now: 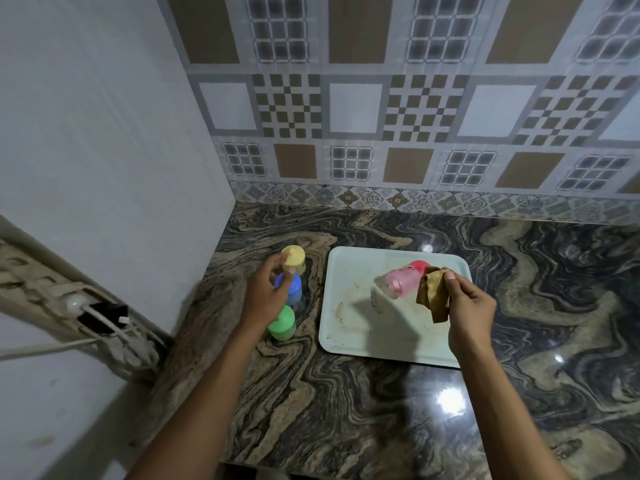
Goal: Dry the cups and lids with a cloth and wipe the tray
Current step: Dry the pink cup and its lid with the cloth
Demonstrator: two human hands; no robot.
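A white tray [349, 344] with brown stains lies on the marbled counter. On it a clear cup [388, 289] with a pink lid [394, 284] lies on its side, and a red lid [419, 266] shows behind it. My right hand [467, 306] pinches a brown cloth [433, 296] just right of that cup. Left of the tray three lidded cups stand in a row: yellow [293, 258], blue [294, 289], green [282, 325]. My left hand [266, 296] hovers at the blue cup with curled fingers; I cannot tell whether it touches it.
A plain wall closes the counter [381, 410] on the left and a patterned tile wall stands behind. A damaged socket box with loose wires [100, 317] hangs on the left wall. Bare counter lies in front of and to the right of the tray.
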